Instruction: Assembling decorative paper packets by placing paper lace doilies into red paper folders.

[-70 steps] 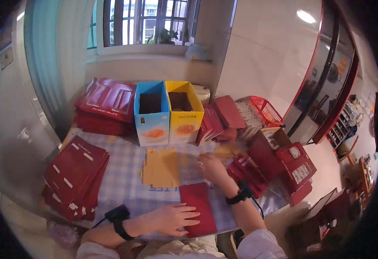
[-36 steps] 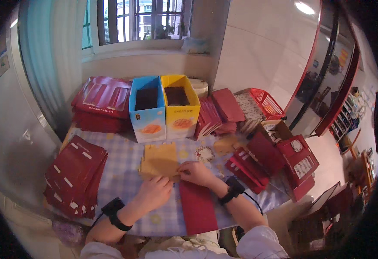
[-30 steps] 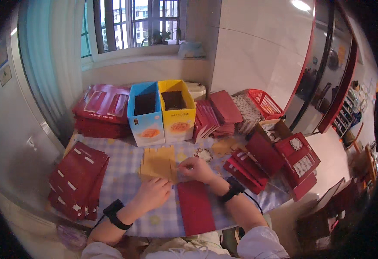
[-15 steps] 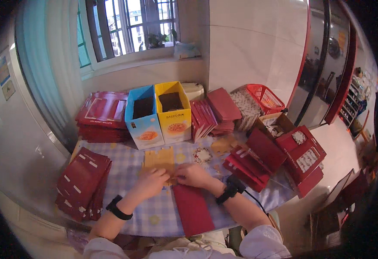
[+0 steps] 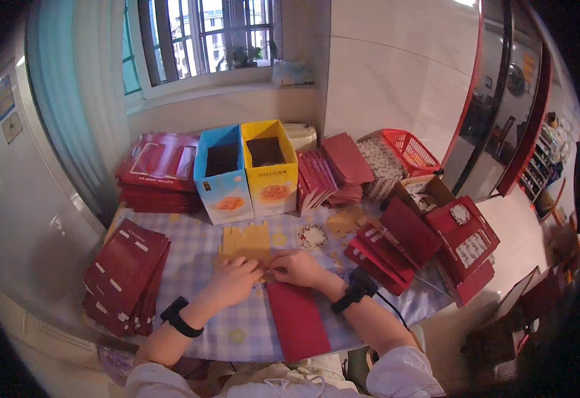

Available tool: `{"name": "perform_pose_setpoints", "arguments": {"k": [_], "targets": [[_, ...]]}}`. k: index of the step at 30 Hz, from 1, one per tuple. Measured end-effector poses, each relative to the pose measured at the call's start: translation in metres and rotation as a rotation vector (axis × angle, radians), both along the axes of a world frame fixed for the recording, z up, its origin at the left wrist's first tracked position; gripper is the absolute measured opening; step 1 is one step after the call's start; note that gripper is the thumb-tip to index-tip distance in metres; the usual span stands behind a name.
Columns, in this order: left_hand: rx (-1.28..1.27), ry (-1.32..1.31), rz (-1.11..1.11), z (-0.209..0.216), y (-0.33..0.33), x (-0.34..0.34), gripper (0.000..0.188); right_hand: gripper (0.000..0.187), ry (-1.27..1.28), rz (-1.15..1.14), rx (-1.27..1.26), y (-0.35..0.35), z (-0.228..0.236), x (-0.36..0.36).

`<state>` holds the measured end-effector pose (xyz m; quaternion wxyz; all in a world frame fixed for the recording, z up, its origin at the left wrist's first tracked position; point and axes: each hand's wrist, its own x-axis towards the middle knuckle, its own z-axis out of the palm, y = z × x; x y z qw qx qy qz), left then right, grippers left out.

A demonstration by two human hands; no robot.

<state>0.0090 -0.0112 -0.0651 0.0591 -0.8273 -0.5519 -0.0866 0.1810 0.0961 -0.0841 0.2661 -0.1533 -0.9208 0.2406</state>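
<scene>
At the middle of the table lies a tan, strip-edged sheet (image 5: 246,240). My left hand (image 5: 235,278) is at its lower edge, fingers bent and pressed together. Close beside it, my right hand (image 5: 295,268) pinches with thumb and forefinger; whatever is between the fingertips is too small to make out. Both hands' fingertips nearly meet above the top end of a plain dark red card (image 5: 298,322), which reaches down to the table's front edge. A round pile of small pale pieces (image 5: 312,236) sits just beyond my right hand.
Red printed folders are stacked at the left (image 5: 125,275) and back left (image 5: 157,162). A blue box (image 5: 227,196) and a yellow box (image 5: 271,192) stand at the back. Open red folders (image 5: 386,255), a cardboard box (image 5: 426,189) and a red basket (image 5: 410,152) occupy the right.
The view has shifted slightly. My left fingers have moved a little over the lower edge of the tan sheet; my right hand stays almost in place, still pinching.
</scene>
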Motion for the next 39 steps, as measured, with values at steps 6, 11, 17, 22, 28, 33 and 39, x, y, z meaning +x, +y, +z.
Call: {"name": "perform_pose_setpoints", "arguments": {"k": [6,11,17,22,28,33,39], "targets": [[-0.176,0.109,0.025,0.004,-0.001,0.006,0.022,0.020,0.056,0.038,-0.054,0.004,0.004,0.004],[0.063,-0.077,-0.032,-0.028,0.003,-0.011,0.024,0.019,0.069,-0.063,-0.085,0.001,0.003,-0.001],[0.044,0.279,0.004,0.006,-0.010,0.012,0.030,0.013,0.195,-0.204,-0.106,0.013,0.000,0.004],[0.018,0.239,-0.061,0.021,0.011,0.012,0.031,0.014,0.467,-0.317,-0.423,0.032,0.009,0.014],[-0.202,0.035,-0.017,0.035,0.104,0.037,0.038,0.014,0.822,-0.489,-0.772,0.054,0.027,0.045],[-0.242,-0.186,-0.129,-0.021,0.172,0.064,0.051,0.017,0.809,-0.555,-0.721,0.061,0.017,0.040],[-0.265,0.003,-0.152,-0.012,0.185,0.080,0.052,0.012,0.795,-0.583,-0.624,0.062,0.016,0.039]]}}
